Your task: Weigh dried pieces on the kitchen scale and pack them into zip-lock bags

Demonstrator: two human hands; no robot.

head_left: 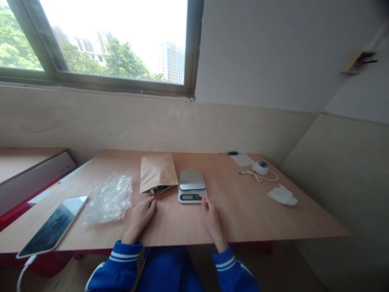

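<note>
A kitchen scale (192, 181) with a steel plate and a small display panel lies on the table in front of me. My right hand (209, 209) touches the buttons at the panel's right end with an outstretched finger, the other fingers loosely bent, holding nothing. Left of the scale lies a brown paper pouch (158, 170), its open mouth towards me; what is inside cannot be made out. Just below that mouth my left hand (145, 211) rests on the tabletop, fingers curled in, with nothing visible in it.
Clear plastic bags (111, 198) and a tablet (54, 225) with a white cable are on the left. At the right are a white camera-like device (260, 167) with its cord, a crumpled tissue (282, 195), a paper sheet (242, 160) and a green-handled screwdriver (232, 153). The table (243, 223) ends near my sleeves.
</note>
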